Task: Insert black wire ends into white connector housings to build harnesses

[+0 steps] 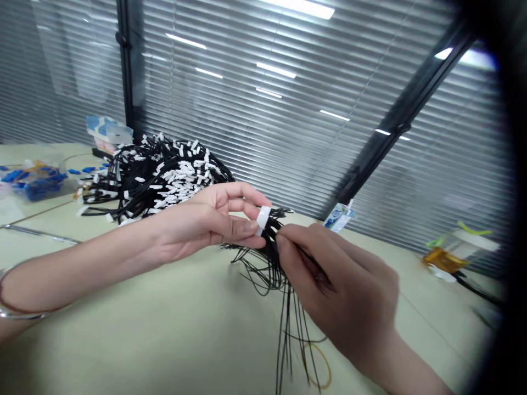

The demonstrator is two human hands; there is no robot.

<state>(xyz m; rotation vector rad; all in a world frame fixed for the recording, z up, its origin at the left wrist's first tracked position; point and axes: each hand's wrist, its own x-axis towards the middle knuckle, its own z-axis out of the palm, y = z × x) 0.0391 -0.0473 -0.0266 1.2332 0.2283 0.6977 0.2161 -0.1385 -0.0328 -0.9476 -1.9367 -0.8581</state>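
Observation:
Between the thumb and fingers of my left hand [218,219] is a white plastic connector [263,218]. Several black wires [272,241] run out of its right side, and their loose ends hang down over the table. My right hand [341,280] is closed just right of the connector, thumb and forefinger pinched at the black wires. Its fingertips partly cover what they grip, but a dark wire shows running into the fist. More thin black wires [267,277] lie bunched on the table behind and below the hands.
A big heap of black cables with white connectors [177,175] lies at the back left. Blue connectors in a clear bag [39,181] are farther left. A yellow rubber band [319,365] lies in front; a tape dispenser [447,258] stands right. Window blinds [263,109] rise behind the table [173,329].

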